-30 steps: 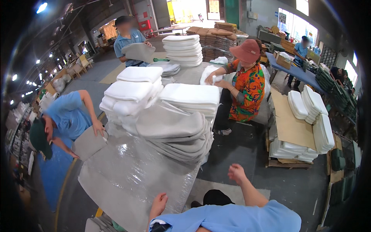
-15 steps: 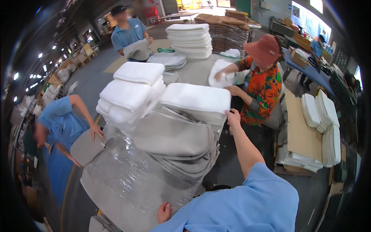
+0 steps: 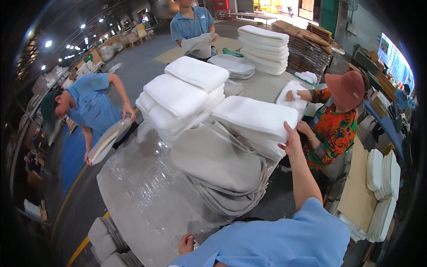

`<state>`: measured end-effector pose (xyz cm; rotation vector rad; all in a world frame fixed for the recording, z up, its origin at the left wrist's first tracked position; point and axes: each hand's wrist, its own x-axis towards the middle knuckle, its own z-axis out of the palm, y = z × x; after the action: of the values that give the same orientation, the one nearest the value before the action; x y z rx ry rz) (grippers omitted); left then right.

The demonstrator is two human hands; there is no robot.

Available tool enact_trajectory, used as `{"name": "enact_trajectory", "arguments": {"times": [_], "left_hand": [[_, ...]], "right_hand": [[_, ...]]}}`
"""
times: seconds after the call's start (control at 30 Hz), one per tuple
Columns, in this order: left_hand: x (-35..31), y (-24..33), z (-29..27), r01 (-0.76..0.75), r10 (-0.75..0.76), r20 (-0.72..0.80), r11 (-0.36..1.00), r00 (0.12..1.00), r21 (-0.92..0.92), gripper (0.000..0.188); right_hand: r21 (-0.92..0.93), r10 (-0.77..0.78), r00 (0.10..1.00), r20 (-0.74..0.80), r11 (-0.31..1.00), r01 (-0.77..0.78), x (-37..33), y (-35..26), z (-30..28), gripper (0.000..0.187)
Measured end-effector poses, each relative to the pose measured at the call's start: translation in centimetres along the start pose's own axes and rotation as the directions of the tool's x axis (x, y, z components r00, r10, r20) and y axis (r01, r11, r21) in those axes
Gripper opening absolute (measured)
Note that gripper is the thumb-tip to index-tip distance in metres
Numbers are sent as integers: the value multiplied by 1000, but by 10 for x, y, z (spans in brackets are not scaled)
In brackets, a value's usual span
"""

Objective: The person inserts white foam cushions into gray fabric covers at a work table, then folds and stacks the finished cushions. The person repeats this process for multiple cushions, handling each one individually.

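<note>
My right hand [image 3: 292, 139] reaches out to the near right corner of a stack of white padded sheets [image 3: 255, 116]. Its thumb lies on top and its fingers curl at the side, gripping the edge of the upper white pad. Close to my body, by the table's near edge, my left hand [image 3: 187, 244] is curled closed with nothing visible in it. Between the two hands lies a pile of grey rounded covers [image 3: 218, 155], its layers fanned out toward me. Behind it rises a taller heap of folded white pads [image 3: 182, 95].
Clear plastic film covers part of the grey table [image 3: 133, 187]. A co-worker at left holds a grey-white rounded piece [image 3: 111, 140]. Another, in a red hat [image 3: 344, 91], handles a white pad [image 3: 292, 99]. More grey bundles [image 3: 106, 238] lie low at near left.
My view has turned left, so the table appears farther right. My right hand stays at the white stack's corner. The left co-worker has lifted and tilted the grey piece.
</note>
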<state>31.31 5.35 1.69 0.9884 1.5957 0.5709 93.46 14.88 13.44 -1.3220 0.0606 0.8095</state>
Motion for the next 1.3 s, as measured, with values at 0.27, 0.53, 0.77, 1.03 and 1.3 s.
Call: {"name": "enact_trajectory", "arguments": {"times": [0.27,0.53,0.77,1.03,1.3], "left_hand": [[18,19,5,-126,121,123,992,985,30,39],[10,8,-52,-125,139,221,989,965,-78,42],[15,87,-154,-368,398,90,899,913,-238,47],[21,29,-297,-68,5,-93,724,996,-687,58],[-13,-107,-359,-182,-186,-366,617,912,-766,52]], "right_hand": [[262,-199,976,-86,941,215,-3,-14,-23,56],[228,-525,848,76,837,497,-159,4,-64,62],[260,-339,902,266,927,271,-272,103,-38,67],[-32,136,798,587,989,-145,-367,289,44,70],[-400,481,540,691,876,-268,-406,376,95,75]]}}
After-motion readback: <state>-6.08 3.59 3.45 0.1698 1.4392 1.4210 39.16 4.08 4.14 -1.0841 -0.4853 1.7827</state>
